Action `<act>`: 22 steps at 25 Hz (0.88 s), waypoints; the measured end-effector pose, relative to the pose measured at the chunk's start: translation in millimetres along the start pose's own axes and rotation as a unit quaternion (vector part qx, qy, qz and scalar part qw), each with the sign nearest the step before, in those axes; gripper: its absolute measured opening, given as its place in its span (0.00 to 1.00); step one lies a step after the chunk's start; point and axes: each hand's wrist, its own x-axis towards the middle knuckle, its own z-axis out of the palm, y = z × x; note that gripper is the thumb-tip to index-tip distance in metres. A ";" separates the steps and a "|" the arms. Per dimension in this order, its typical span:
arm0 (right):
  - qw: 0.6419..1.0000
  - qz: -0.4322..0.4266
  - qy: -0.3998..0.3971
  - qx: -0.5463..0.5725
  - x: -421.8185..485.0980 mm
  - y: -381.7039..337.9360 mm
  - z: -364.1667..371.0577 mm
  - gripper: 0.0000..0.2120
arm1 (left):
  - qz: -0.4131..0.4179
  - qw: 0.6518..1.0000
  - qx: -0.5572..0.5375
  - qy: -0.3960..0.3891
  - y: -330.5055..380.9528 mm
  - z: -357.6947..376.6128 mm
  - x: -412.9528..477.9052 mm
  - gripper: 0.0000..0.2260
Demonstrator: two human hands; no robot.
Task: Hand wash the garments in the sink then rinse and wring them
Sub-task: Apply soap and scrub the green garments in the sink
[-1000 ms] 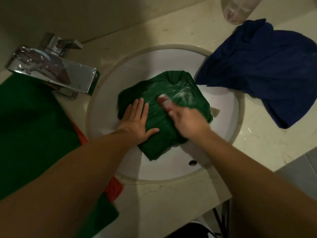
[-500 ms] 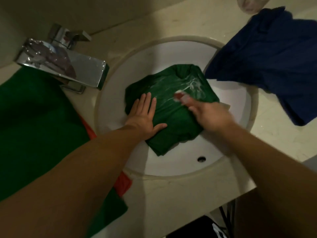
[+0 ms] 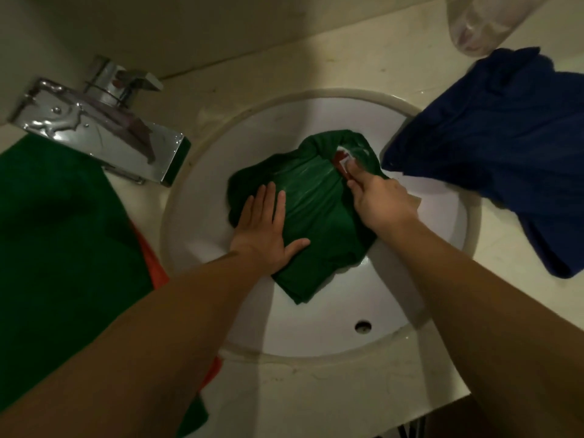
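A folded green garment (image 3: 316,213) lies in the white round sink (image 3: 316,330), streaked with pale suds. My left hand (image 3: 268,229) presses flat on its left part, fingers spread. My right hand (image 3: 376,197) is closed around a small red and white bar of soap (image 3: 343,159), held against the garment's far right corner. A dark blue garment (image 3: 505,153) lies on the counter to the right, its edge hanging over the sink rim.
A chrome faucet (image 3: 104,128) juts over the sink from the left. Green cloth (image 3: 63,248) with an orange piece (image 3: 155,267) beneath it covers the left counter. A clear plastic container (image 3: 483,20) stands at the back right. The overflow hole (image 3: 362,326) faces me.
My right hand has slid with the soap away from me toward the garment's far right corner. My left hand stays pressed flat on the garment.
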 end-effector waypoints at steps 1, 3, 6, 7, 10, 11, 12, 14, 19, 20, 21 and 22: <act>1.000 -0.019 -0.001 0.014 -5.3 -4.6 1.4 0.22 | -0.003 1.000 -0.005 0.000 -0.2 -1.2 1.4 0.48; 0.995 -0.092 -0.028 0.013 -24.4 -11.5 7.4 0.21 | -0.012 1.000 -0.016 0.007 1.4 -2.7 -1.8 0.47; 0.977 -0.174 -0.116 -0.052 -51.7 -3.1 6.4 0.20 | -0.047 0.990 -0.113 0.074 29.5 9.9 -23.0 0.41; 0.979 -0.153 -0.116 -0.061 -49.2 6.7 -2.5 0.20 | -0.050 0.985 -0.140 0.092 41.8 14.9 -29.8 0.40; 0.997 -0.030 -0.046 -0.053 -28.5 33.9 -31.3 0.20 | -0.072 0.984 -0.136 0.095 55.3 27.9 -35.3 0.42; 0.999 -0.016 -0.035 -0.025 -31.7 30.5 -31.2 0.19 | -0.078 0.985 -0.128 0.087 53.7 27.5 -36.2 0.42; 0.999 -0.029 -0.046 0.003 -41.1 21.1 -26.4 0.18 | -0.084 0.985 -0.121 0.088 52.4 27.3 -37.9 0.43; 0.985 -0.132 -0.110 -0.015 -75.5 1.1 -0.8 0.16 | -0.106 0.982 -0.117 0.102 52.5 27.8 -41.7 0.44; 0.993 -0.055 -0.036 -0.100 -34.8 32.9 -40.5 0.16 | -0.135 0.984 -0.101 0.061 57.0 26.4 -44.0 0.43; 0.994 -0.033 -0.026 -0.098 -28.8 31.5 -47.8 0.17 | -0.137 0.983 -0.104 0.065 56.6 26.7 -42.8 0.43; 0.995 -0.046 -0.033 -0.087 -29.4 24.1 -43.9 0.18 | -0.141 0.982 -0.106 0.071 56.5 27.8 -41.3 0.43; 0.992 -0.089 -0.059 -0.063 -36.4 12.5 -33.8 0.18 | -0.141 0.981 -0.110 0.077 56.6 29.7 -40.8 0.43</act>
